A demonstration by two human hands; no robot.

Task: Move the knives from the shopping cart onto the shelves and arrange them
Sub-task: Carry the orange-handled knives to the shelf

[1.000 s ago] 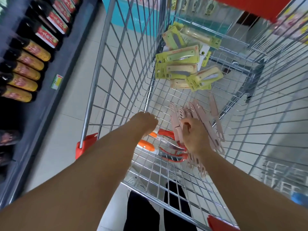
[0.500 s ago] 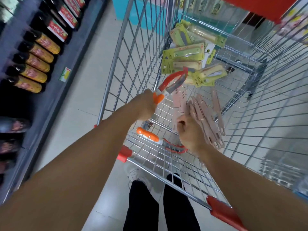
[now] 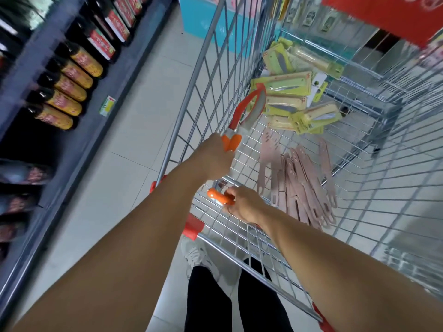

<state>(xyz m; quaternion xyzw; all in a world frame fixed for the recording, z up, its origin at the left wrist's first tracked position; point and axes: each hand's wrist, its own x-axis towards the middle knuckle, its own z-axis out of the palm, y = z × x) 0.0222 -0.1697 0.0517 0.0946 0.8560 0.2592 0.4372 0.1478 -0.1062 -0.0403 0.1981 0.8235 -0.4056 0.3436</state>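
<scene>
Left hand (image 3: 211,159) gripping orange-handled knife with red blade guard (image 3: 247,116) above wire shopping cart (image 3: 359,188), blade pointing one o'clock. Right hand (image 3: 244,204) closing round second orange-handled knife (image 3: 219,196) on cart floor, handle pointing ten o'clock.

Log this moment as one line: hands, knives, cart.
left hand: holds orange-handled knife raised | right hand: grips second orange knife handle low in cart | yellow-carded knives, pink knives: in cart
</scene>
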